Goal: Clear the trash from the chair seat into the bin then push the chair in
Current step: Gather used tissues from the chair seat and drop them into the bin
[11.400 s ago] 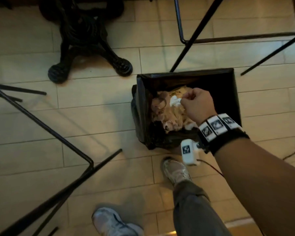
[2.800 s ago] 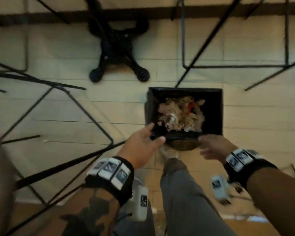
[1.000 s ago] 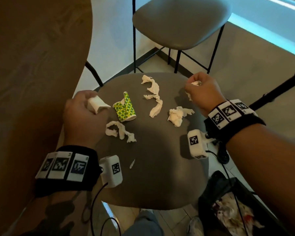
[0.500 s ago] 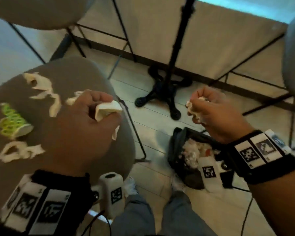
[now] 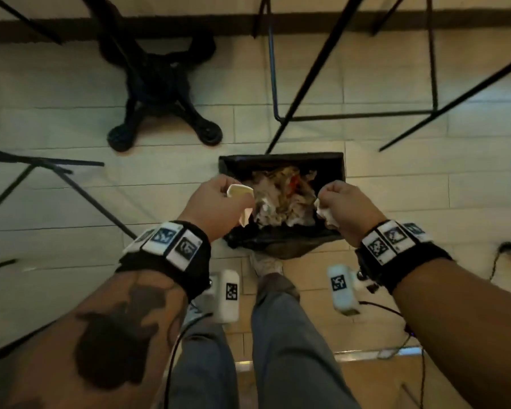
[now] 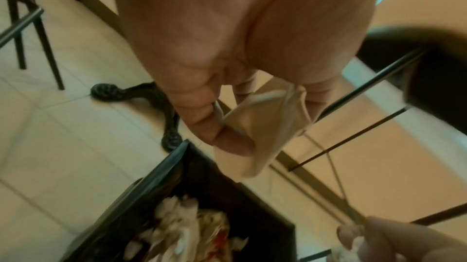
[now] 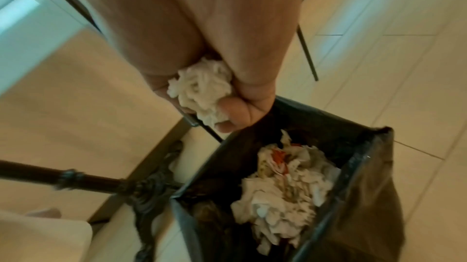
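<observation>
A black-lined bin (image 5: pixel 334 163) (image 6: pixel 174 158) (image 7: pixel 366 142) stands on the tiled floor in front of my feet, holding crumpled paper trash (image 5: pixel 281 196) (image 7: pixel 283 182). My left hand (image 5: pixel 219 202) (image 6: pixel 255 126) hovers over the bin's left edge and grips a flattened cream paper cup (image 5: pixel 239 191) (image 6: pixel 262 124). Over the bin's right side, my right hand (image 5: pixel 344 202) (image 7: pixel 202 94) holds a crumpled white tissue (image 5: pixel 325 212) (image 7: pixel 202 88) in its curled fingers. The chair seat is out of view.
A black cast table base (image 5: pixel 160 93) stands on the floor beyond the bin to the left. Thin black chair legs (image 5: pixel 301 81) cross behind the bin and at the left (image 5: pixel 80 190). My legs (image 5: pixel 278 335) and shoe (image 5: pixel 266 262) are just before the bin.
My view swung from the chair seat down to the bin. Both hands, still holding the cup and the tissue, moved from beside the seat to above the bin.
</observation>
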The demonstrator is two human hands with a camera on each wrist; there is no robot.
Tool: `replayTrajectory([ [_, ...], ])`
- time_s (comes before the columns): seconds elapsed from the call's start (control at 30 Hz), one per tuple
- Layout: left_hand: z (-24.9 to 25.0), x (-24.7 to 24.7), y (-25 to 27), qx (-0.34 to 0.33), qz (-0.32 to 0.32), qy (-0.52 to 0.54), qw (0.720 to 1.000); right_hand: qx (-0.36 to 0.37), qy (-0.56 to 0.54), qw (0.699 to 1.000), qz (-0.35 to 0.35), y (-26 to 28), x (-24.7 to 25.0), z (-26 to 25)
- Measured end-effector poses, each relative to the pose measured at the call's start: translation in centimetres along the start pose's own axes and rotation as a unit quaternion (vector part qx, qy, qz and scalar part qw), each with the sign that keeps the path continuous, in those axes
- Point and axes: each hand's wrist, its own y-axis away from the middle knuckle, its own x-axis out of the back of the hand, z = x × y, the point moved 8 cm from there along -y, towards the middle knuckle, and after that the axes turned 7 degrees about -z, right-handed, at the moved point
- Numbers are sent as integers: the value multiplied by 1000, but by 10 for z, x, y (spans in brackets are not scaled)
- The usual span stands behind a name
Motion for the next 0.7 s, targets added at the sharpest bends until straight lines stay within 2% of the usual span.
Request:
replayTrajectory([
  [0.17, -54, -49, -86, 74, -37, 67, 994, -84, -48, 995, 3, -79, 0, 64],
  [0.37, -100, -84, -138, 130, -48, 120, 983, -121, -89, 988, 23, -145, 3, 113],
  [0.47, -107, -95, -149, 135, -58, 137, 980, -139, -152, 978, 20, -156, -3, 126],
  [0.57, -110, -99, -144, 149, -80, 174, 970, -175, -226, 958, -13, -146, -18, 129],
  [0.7, -106, -80, -113, 149, -67, 195, 967, -192, -221, 956, -7, -118, -20, 124],
])
